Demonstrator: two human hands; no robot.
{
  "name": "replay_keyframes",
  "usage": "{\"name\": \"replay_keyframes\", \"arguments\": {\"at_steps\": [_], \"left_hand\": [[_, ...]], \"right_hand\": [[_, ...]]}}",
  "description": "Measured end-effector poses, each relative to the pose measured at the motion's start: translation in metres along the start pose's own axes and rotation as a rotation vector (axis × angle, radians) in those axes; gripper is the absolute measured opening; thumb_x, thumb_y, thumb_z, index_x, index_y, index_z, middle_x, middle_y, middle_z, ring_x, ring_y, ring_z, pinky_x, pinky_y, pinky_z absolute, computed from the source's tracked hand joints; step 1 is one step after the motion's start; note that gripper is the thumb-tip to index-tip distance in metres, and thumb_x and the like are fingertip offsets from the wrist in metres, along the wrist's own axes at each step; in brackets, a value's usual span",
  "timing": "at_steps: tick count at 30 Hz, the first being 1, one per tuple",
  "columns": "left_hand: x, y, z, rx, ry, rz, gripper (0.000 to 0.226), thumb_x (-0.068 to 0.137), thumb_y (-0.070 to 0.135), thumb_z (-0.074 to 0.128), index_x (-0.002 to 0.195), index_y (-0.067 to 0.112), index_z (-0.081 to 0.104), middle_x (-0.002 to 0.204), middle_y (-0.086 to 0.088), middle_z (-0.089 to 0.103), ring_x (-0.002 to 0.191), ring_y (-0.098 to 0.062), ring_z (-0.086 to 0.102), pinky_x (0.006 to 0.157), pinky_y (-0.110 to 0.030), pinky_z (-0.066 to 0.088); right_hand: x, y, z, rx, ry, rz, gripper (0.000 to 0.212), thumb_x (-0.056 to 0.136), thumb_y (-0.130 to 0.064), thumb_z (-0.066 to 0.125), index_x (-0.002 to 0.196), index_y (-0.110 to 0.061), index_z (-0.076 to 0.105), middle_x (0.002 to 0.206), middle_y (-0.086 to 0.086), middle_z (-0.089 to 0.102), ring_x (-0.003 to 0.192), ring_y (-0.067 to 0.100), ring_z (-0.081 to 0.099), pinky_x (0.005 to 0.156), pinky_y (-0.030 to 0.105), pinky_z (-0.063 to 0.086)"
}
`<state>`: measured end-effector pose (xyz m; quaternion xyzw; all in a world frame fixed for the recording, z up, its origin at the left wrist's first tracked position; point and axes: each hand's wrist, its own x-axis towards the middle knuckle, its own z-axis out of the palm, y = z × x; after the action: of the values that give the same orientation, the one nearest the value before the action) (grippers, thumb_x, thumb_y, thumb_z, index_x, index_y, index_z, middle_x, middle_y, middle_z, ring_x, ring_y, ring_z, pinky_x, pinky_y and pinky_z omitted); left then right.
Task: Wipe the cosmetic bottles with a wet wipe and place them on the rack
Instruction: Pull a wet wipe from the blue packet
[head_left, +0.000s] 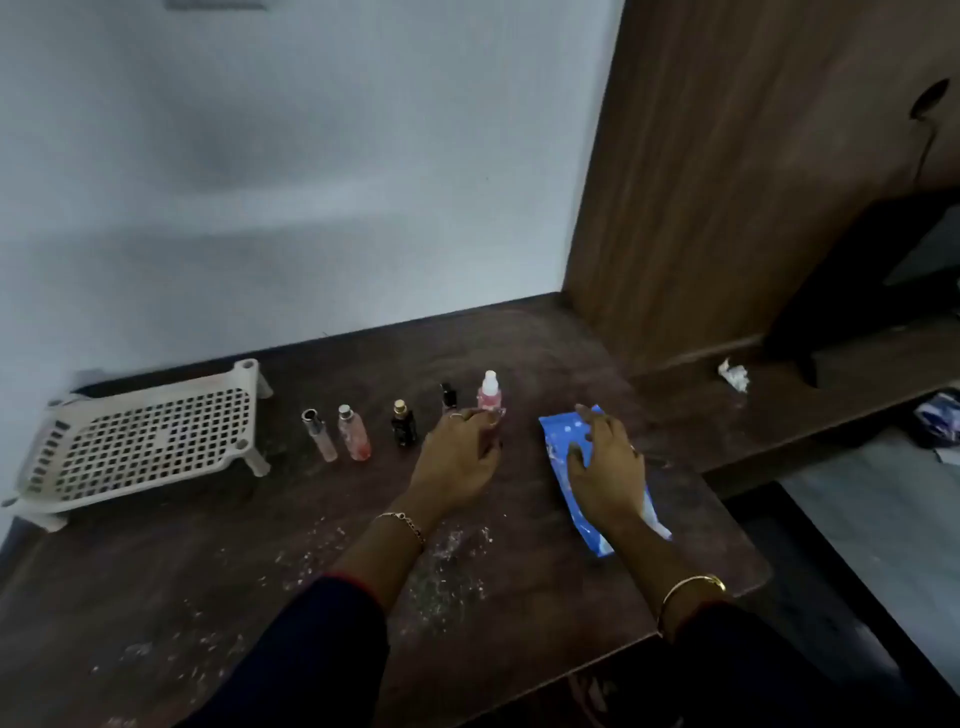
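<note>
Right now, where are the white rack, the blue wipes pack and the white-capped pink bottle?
white rack (145, 441), head view, on its perforated top.
blue wipes pack (558, 434), head view, on its far left corner.
pink bottle (490, 399), head view, on its pink body.

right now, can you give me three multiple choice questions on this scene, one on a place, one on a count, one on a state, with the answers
1. Where is the white rack relative to the row of bottles?
A) to its left
B) to its right
C) in front of it

2. How many bottles stand on the table?
A) three
B) five
C) seven

3. What is the right hand doing?
A) gripping a bottle
B) lifting the rack
C) resting on the blue wet wipe pack

Answers:
1 A, the rack sits at the table's left end and the bottles stand to its right.
2 B, five upright bottles form the row.
3 C, its fingers lie spread over the pack.
</note>
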<state>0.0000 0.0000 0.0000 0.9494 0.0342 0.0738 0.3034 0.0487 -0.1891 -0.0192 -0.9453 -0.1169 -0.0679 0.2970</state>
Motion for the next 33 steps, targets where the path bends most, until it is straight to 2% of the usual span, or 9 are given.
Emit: {"name": "replay_keyframes", "arguments": {"at_steps": [3,9,12,17,21,23,26,30,33], "left_hand": [[-0.002,0.001,0.020,-0.012,-0.062,0.009,0.050,0.083,0.026,0.056,0.133,0.024,0.049,0.131,-0.001,0.053,0.120,-0.020,0.050,0.098,-0.039,0.044],[-0.009,0.002,0.065,-0.097,-0.195,0.016,0.056,0.083,0.021,0.057,0.137,0.020,0.043,0.135,-0.004,0.047,0.126,-0.017,0.043,0.107,-0.023,0.031],[-0.009,0.006,0.081,-0.093,-0.259,0.021,0.057,0.081,0.027,0.054,0.137,0.023,0.042,0.143,-0.002,0.040,0.131,-0.016,0.040,0.109,-0.030,0.035],[-0.015,0.008,0.101,-0.038,-0.332,0.159,0.064,0.077,0.034,0.050,0.140,0.028,0.037,0.153,0.007,0.022,0.137,-0.013,0.031,0.104,-0.036,0.040],[-0.010,0.013,0.101,0.019,-0.348,0.214,0.066,0.080,0.031,0.051,0.143,0.028,0.032,0.156,0.005,0.015,0.140,-0.015,0.026,0.105,-0.040,0.039],[-0.009,0.015,0.100,0.030,-0.338,0.224,0.065,0.083,0.028,0.054,0.144,0.028,0.030,0.157,0.006,0.013,0.141,-0.015,0.024,0.107,-0.039,0.037],[-0.006,0.014,0.098,0.036,-0.318,0.235,0.063,0.085,0.026,0.055,0.144,0.028,0.031,0.157,0.007,0.013,0.140,-0.014,0.025,0.107,-0.036,0.036],[-0.005,0.012,0.097,0.059,-0.326,0.231,0.065,0.085,0.028,0.054,0.144,0.030,0.028,0.157,0.009,0.012,0.140,-0.011,0.022,0.107,-0.034,0.036],[-0.003,0.013,0.094,0.078,-0.337,0.225,0.066,0.086,0.030,0.053,0.145,0.030,0.025,0.157,0.009,0.012,0.140,-0.011,0.022,0.106,-0.035,0.036]], "right_hand": [[-0.007,0.026,-0.004,0.064,0.125,0.216,0.029,0.083,-0.016,0.062,0.112,-0.016,0.056,0.110,0.004,0.063,0.098,0.028,0.062,0.083,0.038,0.043],[-0.018,0.070,0.003,0.236,0.035,0.508,0.015,0.079,-0.033,0.064,0.087,-0.033,0.050,0.090,-0.004,0.064,0.071,0.018,0.066,0.063,0.039,0.058],[-0.014,0.072,0.002,0.274,0.031,0.535,0.011,0.082,-0.027,0.065,0.091,-0.027,0.057,0.088,-0.002,0.066,0.064,0.012,0.064,0.051,0.029,0.054],[-0.006,0.075,0.004,0.293,-0.006,0.493,0.025,0.082,-0.024,0.068,0.106,-0.021,0.062,0.090,-0.005,0.067,0.059,0.000,0.058,0.045,0.009,0.039],[0.005,0.079,0.004,0.255,0.013,0.448,0.025,0.081,-0.025,0.068,0.104,-0.018,0.062,0.105,0.001,0.062,0.087,0.015,0.060,0.067,0.024,0.044],[0.008,0.080,0.004,0.232,0.035,0.458,0.023,0.080,-0.024,0.068,0.097,-0.017,0.056,0.104,0.003,0.059,0.090,0.020,0.058,0.068,0.028,0.042],[0.014,0.077,0.001,0.192,0.027,0.446,0.036,0.078,-0.026,0.071,0.098,-0.016,0.044,0.104,0.005,0.052,0.090,0.018,0.052,0.065,0.030,0.037],[0.024,0.078,0.000,0.120,-0.072,0.322,0.041,0.080,-0.018,0.069,0.117,-0.012,0.053,0.119,0.008,0.047,0.106,0.023,0.049,0.082,0.035,0.043],[0.030,0.081,0.001,0.108,-0.100,0.296,0.027,0.083,-0.014,0.064,0.109,-0.014,0.065,0.119,0.008,0.054,0.108,0.026,0.052,0.089,0.033,0.043]]}}
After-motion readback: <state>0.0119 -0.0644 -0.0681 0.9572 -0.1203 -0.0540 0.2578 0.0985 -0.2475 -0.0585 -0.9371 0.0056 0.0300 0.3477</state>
